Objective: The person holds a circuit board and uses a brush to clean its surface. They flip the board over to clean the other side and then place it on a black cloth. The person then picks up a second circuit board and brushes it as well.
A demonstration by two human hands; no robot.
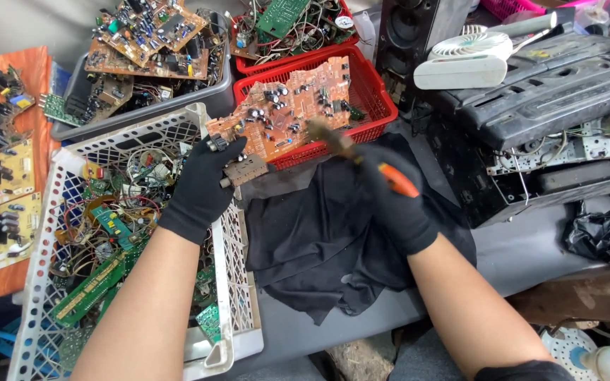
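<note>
- Over the black cloth point(319, 233), the left hand point(202, 183) is gripping an orange circuit board point(284, 113) by its corner, steadying it.
- The right hand point(390, 197) is clasping an orange-handled tool point(361, 159) (blurred), its head meeting the board.

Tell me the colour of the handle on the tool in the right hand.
Orange, seen in the head view: the tool's handle shows above the gloved right hand.

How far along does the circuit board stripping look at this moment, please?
Done, seemingly: the white basket already holds loose wires and green board pieces. In hand: the left hand grips the orange circuit board over the red basket, while the right hand holds an orange-handled tool against it. Left: the grey bin has more whole boards.
</note>
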